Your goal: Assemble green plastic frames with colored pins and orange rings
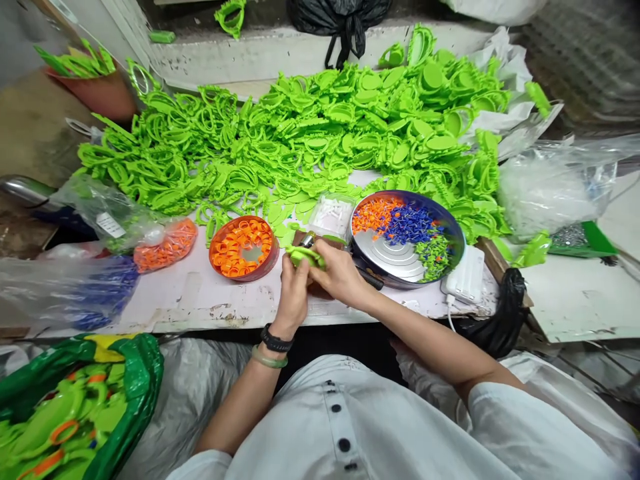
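My left hand [294,288] is closed around a bright green plastic part [302,256] in front of me. From the other side, my right hand [341,272] grips the same part, its fingers bent over it. Just behind my fingers shows a shiny metal fitting [307,239] near a brown block; how it meets the part is hidden. On the left stands a round tin [274,261] of orange rings. To the right, a larger round tin [456,261] holds small orange, blue and green pieces. A clear box [332,215] of white pegs lies between the tins.
A large heap of green plastic parts [320,133] covers the back of the table [190,303]. Bags of orange pieces [167,247] and blue pieces [100,293] lie left. A green sack [145,373] of assembled pieces stands lower left. A white power bank [465,275] with a cable lies right.
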`<state>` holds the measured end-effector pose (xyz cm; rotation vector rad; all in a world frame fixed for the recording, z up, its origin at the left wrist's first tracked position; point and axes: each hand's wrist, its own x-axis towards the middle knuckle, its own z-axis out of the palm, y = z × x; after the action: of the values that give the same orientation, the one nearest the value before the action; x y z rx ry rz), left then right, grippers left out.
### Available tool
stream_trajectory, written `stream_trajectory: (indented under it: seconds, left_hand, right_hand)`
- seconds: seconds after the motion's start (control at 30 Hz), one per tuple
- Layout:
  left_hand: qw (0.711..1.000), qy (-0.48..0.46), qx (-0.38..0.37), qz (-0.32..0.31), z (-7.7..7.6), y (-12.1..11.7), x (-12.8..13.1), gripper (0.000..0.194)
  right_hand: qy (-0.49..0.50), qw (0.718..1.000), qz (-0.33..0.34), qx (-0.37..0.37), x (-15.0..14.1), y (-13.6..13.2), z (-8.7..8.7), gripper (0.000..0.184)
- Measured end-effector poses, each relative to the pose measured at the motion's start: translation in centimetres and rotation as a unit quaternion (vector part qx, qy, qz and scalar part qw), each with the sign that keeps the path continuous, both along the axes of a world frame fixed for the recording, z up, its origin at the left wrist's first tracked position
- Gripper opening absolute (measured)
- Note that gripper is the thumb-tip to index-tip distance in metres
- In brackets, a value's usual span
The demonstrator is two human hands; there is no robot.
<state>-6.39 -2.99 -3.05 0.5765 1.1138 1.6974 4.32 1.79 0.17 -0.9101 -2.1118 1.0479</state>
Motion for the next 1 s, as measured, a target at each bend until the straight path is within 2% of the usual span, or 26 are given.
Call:
stream_trajectory:
  seconds: [0.07,0.13,0.23,0.27,0.3,0.37,0.4,0.47,0.7,0.83,0.9,0.93,1.0]
  left_hand:
    - [0.994,-0.102,-0.020,-0.016,1.1,0.2,-0.9,0.034]
    - [0.980,-0.194,-0.044,-0.020,2.1,0.5,-1.9,0.023]
    - [0.955,-0.285,-0.077,-0.039,2.8,0.8,-2.9,0.017]
    - [0.949,-0.301,-0.083,-0.045,2.8,0.9,-3.1,0.018]
    - [0.945,-0.312,-0.088,-0.049,2.7,0.9,-3.2,0.020]
    - [0.939,-0.324,-0.098,-0.056,2.5,0.9,-3.2,0.025]
    - [0.938,-0.326,-0.105,-0.059,2.4,0.9,-3.2,0.026]
    - [0.934,-0.329,-0.115,-0.072,2.2,1.0,-3.1,0.026]
    - [0.935,-0.307,-0.116,-0.138,1.9,1.5,-2.8,0.030]
    - [0.935,-0.299,-0.128,-0.140,1.9,1.6,-2.5,0.033]
    - [0.935,-0.297,-0.128,-0.144,1.8,1.6,-2.5,0.035]
    - [0.936,-0.295,-0.124,-0.149,1.8,1.6,-2.4,0.037]
    - [0.938,-0.285,-0.116,-0.159,1.8,1.6,-2.1,0.041]
  right_hand:
    - [-0.027,0.989,0.134,0.053,0.5,1.4,1.1,0.020]
    - [-0.072,0.973,0.206,0.079,1.0,4.4,1.8,0.028]
    - [-0.170,0.976,0.090,0.105,1.2,10.6,1.5,0.030]
    - [-0.262,0.952,0.080,0.134,1.0,12.6,1.0,0.030]
    - [-0.339,0.923,0.094,0.156,0.7,14.4,0.4,0.031]
    - [-0.435,0.871,0.132,0.187,0.0,16.8,-0.9,0.030]
    - [-0.454,0.857,0.149,0.194,-0.4,17.5,-1.5,0.030]
    - [-0.461,0.849,0.163,0.200,-1.1,17.9,-2.4,0.028]
    - [-0.465,0.858,0.113,0.188,-2.0,16.9,-3.7,0.024]
    - [-0.471,0.863,0.059,0.171,-1.1,16.9,-3.0,0.022]
    - [-0.424,0.893,0.012,0.152,-0.1,16.5,-2.1,0.025]
    - [-0.365,0.922,-0.008,0.132,0.3,15.9,-1.6,0.030]
    - [-0.184,0.981,-0.016,0.063,1.0,14.0,-0.7,0.035]
